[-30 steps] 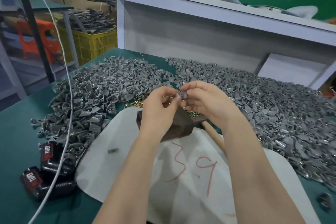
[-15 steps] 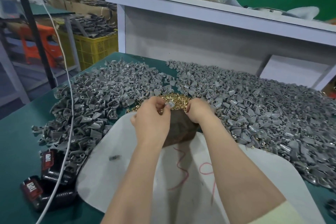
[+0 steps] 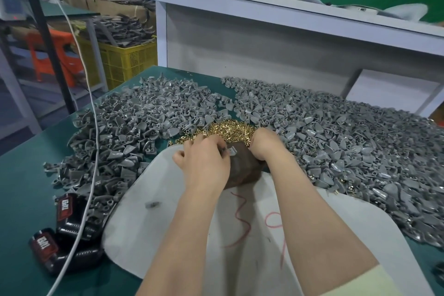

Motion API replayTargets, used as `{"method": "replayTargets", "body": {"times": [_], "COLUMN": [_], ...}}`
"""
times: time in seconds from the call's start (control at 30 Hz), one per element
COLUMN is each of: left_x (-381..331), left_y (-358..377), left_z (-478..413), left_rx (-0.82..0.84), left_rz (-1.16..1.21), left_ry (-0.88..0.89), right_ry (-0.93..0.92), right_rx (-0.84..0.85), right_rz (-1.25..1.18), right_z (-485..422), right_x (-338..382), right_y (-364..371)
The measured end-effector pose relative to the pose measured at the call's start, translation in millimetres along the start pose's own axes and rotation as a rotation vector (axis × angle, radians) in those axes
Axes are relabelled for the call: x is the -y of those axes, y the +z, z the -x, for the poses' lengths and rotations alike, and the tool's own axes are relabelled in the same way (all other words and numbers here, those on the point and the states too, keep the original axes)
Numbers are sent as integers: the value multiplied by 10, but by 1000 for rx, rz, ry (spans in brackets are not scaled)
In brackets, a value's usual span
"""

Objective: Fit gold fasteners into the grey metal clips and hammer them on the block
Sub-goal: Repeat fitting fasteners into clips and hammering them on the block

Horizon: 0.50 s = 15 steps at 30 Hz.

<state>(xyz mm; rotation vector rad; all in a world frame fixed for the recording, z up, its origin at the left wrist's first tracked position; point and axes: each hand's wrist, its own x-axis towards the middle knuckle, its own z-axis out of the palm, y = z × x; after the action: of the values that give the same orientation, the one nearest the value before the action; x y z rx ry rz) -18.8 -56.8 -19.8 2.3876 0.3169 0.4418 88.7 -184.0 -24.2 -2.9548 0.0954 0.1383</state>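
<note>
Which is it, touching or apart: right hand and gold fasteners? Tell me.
Touching. Head view: the right hand digs its fingertips into the near edge of the gold fasteners.

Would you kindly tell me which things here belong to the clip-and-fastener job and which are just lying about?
Job: grey clips, gold fasteners, brown block, single clip in the left hand, right hand among the fasteners.
Lying about: black-and-red packs, white cable, yellow crate, orange stool.

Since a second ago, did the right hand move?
Yes. The right hand let go of the grey clip held by the left hand and dropped to the gold fasteners at the far edge of the block.
</note>
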Motion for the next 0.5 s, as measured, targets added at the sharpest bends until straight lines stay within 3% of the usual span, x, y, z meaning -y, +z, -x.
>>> {"method": "replayTargets", "body": {"times": [0.13,0.27,0.37,0.5], "left_x": [-5,-6,-4,-23], "left_y": [-9,-7,-10,-14], "left_z": [10,6,8,19], "left_rx": [2,9,31,46], "left_rz": [1,-14,-34,-65], "left_ry": [0,8,18,46], "right_ry": [-11,-80,-148,-217], "right_rx": [-56,-233,-200,-127], "right_rz": [-60,-373,-663,-810], "right_z": [28,171,391,714], "right_x": [-24,-54,-80,-96], "right_y": [12,-103,-259,-292]}}
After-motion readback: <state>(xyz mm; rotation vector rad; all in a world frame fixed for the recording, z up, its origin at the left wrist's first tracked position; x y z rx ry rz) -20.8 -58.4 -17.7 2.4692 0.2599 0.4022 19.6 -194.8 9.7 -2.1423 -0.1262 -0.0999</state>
